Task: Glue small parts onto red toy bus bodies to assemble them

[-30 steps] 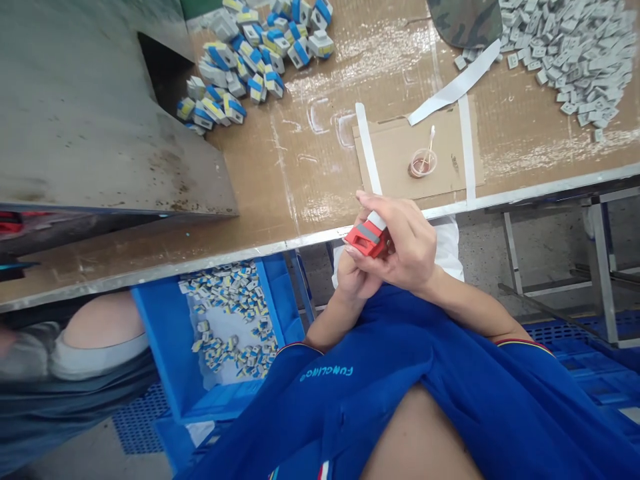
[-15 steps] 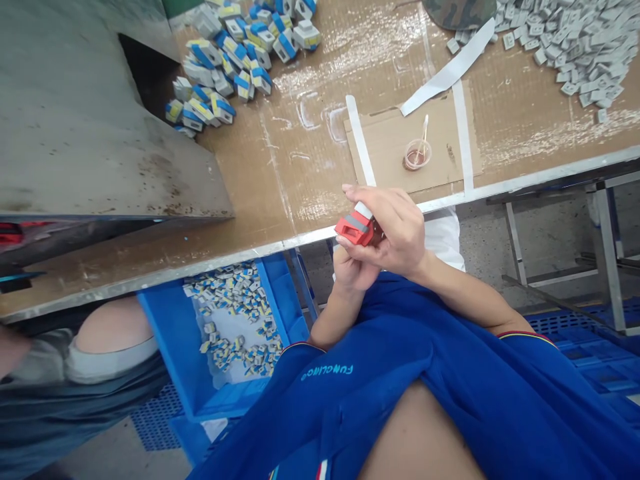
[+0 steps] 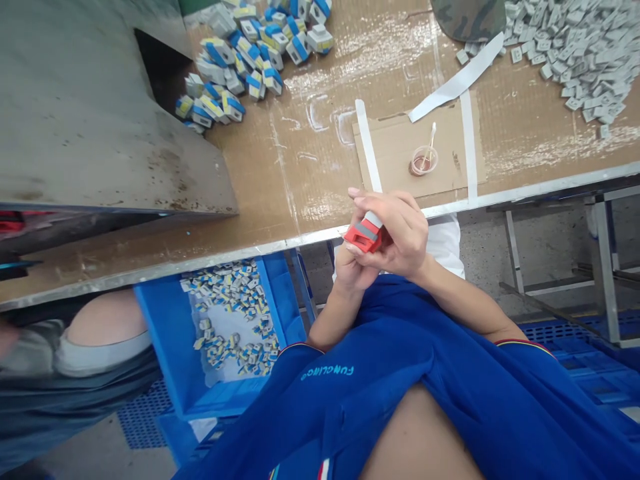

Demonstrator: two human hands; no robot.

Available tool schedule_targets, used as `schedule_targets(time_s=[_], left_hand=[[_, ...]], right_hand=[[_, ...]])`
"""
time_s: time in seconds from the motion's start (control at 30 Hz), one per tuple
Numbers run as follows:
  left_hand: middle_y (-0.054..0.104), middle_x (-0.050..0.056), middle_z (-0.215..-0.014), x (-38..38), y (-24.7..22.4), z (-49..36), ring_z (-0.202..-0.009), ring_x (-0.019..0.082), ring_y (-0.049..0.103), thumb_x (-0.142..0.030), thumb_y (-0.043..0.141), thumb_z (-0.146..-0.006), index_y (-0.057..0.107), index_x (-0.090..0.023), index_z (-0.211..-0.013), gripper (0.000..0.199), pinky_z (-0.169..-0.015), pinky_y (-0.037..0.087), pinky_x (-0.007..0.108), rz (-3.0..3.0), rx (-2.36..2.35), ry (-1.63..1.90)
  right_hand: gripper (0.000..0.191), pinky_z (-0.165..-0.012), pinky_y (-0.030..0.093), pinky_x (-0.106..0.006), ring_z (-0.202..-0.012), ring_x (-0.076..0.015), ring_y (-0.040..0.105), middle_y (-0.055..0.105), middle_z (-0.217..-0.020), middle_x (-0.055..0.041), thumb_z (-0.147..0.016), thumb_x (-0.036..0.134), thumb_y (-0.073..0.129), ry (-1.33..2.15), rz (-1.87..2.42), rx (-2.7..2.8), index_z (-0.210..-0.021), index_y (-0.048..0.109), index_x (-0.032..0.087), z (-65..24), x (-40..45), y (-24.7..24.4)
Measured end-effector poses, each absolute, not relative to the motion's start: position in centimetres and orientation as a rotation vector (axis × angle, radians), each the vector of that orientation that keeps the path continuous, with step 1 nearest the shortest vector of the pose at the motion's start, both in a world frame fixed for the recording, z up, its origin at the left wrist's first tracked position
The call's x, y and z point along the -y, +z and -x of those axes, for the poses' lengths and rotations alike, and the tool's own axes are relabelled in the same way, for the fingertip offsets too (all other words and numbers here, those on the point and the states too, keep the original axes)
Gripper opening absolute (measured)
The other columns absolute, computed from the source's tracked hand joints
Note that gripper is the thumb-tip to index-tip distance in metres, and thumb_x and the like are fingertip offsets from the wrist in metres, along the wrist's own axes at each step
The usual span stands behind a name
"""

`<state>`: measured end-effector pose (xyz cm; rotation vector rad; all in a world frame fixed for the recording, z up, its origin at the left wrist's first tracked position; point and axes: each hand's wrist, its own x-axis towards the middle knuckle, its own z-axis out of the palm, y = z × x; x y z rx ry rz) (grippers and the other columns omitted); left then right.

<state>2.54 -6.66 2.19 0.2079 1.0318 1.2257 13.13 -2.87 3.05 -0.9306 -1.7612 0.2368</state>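
Red block (image 3: 361, 238) is pinched in the right hand (image 3: 404, 233), left hand (image 3: 351, 268) tucked up close, can't tell if that's gripping too.

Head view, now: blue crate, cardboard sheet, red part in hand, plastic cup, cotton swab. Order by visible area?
1. Blue crate
2. Cardboard sheet
3. Red part and plastic cup: unsure; close in area, red part partly covered and likely nearer the camera
4. Cotton swab
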Motion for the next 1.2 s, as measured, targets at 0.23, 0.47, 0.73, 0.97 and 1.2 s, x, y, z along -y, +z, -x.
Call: schedule_targets(time_s=[0.23,0.47,0.73,0.97,1.2], left_hand=[[0.074,0.003,-0.093,6.7,1.9,-3.0,-0.112,0.027,0.073,-0.046,0.079,-0.087,0.069,-0.026,-0.125,0.044,-0.101,0.061,0.039,-0.241,-0.880,1.122],[0.071,-0.001,-0.084,6.2,3.0,-3.4,-0.073,0.016,0.067,-0.053,0.092,-0.071,0.072,-0.028,-0.125,0.062,-0.081,0.062,0.031,-0.295,-0.808,1.159],[0.073,-0.002,-0.089,6.6,3.0,-3.3,-0.076,0.016,0.069,-0.046,0.088,-0.079,0.071,-0.030,-0.129,0.055,-0.079,0.060,0.028,-0.303,-0.800,1.155],[0.076,0.003,-0.100,6.5,2.5,-3.1,-0.110,0.023,0.073,-0.043,0.077,-0.089,0.069,-0.026,-0.133,0.048,-0.099,0.060,0.032,-0.221,-0.907,1.120],[0.077,0.006,-0.103,5.9,2.8,-2.8,-0.123,0.022,0.070,-0.043,0.061,-0.098,0.075,-0.021,-0.113,0.030,-0.111,0.057,0.034,-0.115,-1.017,1.075]], right_hand=[[0.047,-0.085,0.059,-0.041,-0.106,-0.0251,0.081,0.083,-0.117,-0.0106,-0.101,0.057,0.059,0.235,0.989,1.757,-0.131,0.062,0.021,-14.0,2.9,2.8],[0.045,-0.083,0.059,-0.042,-0.105,-0.0272,0.081,0.082,-0.117,-0.0124,-0.100,0.056,0.059,0.218,0.952,1.765,-0.128,0.062,0.022,-14.3,2.9,2.9],[0.042,-0.080,0.059,-0.039,-0.101,-0.0257,0.081,0.084,-0.114,-0.0110,-0.099,0.053,0.064,0.232,0.910,1.698,-0.126,0.063,0.022,-14.3,3.0,3.4],[0.042,-0.083,0.058,-0.037,-0.102,-0.0237,0.082,0.084,-0.113,-0.0120,-0.099,0.053,0.063,0.212,0.922,1.738,-0.123,0.066,0.019,-13.6,2.6,3.2],[0.048,-0.087,0.059,-0.036,-0.114,-0.0235,0.079,0.081,-0.123,-0.0166,-0.101,0.057,0.059,0.274,1.005,1.834,-0.126,0.066,0.016,-13.2,2.4,2.9]])
